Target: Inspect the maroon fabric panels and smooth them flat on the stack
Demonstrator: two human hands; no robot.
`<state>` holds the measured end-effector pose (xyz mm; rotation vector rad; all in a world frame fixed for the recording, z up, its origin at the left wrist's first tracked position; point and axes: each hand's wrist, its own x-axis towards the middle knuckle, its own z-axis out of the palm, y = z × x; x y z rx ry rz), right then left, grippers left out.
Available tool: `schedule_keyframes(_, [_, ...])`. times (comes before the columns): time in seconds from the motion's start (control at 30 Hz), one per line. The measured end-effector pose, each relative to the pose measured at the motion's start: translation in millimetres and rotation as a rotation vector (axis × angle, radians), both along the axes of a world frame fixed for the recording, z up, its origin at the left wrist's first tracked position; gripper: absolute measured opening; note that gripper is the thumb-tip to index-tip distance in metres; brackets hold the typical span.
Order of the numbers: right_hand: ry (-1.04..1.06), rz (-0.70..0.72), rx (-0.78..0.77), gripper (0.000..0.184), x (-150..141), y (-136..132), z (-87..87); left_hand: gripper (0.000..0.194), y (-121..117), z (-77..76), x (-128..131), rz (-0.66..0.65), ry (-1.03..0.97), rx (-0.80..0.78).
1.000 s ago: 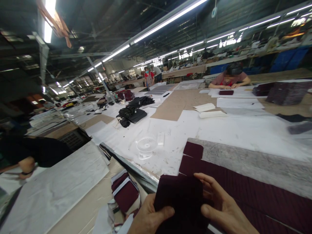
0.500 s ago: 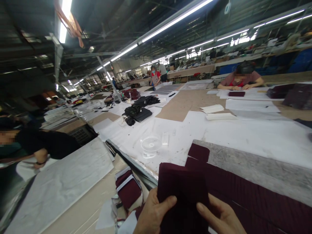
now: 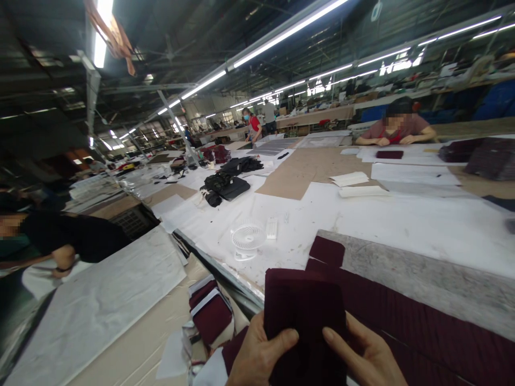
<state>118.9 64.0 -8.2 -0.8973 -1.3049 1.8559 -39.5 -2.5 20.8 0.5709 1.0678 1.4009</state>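
A dark maroon fabric piece (image 3: pixel 304 300) with rounded top corners is held up between my two hands at the bottom of the head view. My left hand (image 3: pixel 261 348) grips its left edge, thumb on the near face. On the opposite edge, my right hand (image 3: pixel 362 348) pinches it with the thumb in front. Most of the fingers are hidden behind the cloth. Just beyond lie rows of maroon fabric pieces (image 3: pixel 434 327) on a grey sheet (image 3: pixel 386 257), with one small maroon piece (image 3: pixel 327 251) at their far left end.
A white fan (image 3: pixel 247 238) stands on the white-covered table (image 3: pixel 225 225). Left of my hands is a stack of maroon and white pieces (image 3: pixel 211 311). Dark folded garments (image 3: pixel 227 185) lie farther off. One person (image 3: pixel 394 128) sits across the table; another (image 3: pixel 68 236) is at left.
The maroon fabric piece has shifted slightly right, and my left thumb has slid a little inward over it. Both hands keep their hold. The person across the table has raised their head slightly.
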Motion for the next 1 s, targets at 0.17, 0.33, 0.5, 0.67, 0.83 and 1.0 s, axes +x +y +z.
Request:
schedule_keyframes(0.17, [0.103,-0.116,-0.077,0.037,-2,3,-8.9,0.036,2,-3.6,2,0.082,-0.022,-0.053])
schedule_keyframes(0.33, [0.160,0.034,-0.209,0.045,-3,-1,3.8,0.033,4,-0.6,5,0.025,-0.059,-0.009])
schedule_keyframes(0.5, [0.114,-0.128,-0.279,0.042,-1,-1,4.7,0.042,6,0.9,5,-0.026,-0.049,0.111])
schedule_keyframes(0.67, [0.078,-0.184,-0.298,0.037,4,6,-4.4,0.049,6,0.2,3,-0.124,-0.095,0.196])
schedule_keyframes(0.83, [0.011,-0.169,-0.229,0.038,2,5,-3.9,0.038,11,-8.8,6,-0.040,-0.014,0.145])
schedule_keyframes(1.0, [-0.198,-0.353,0.160,0.033,-5,-3,-8.7,0.035,17,-21.2,15,0.110,0.287,0.018])
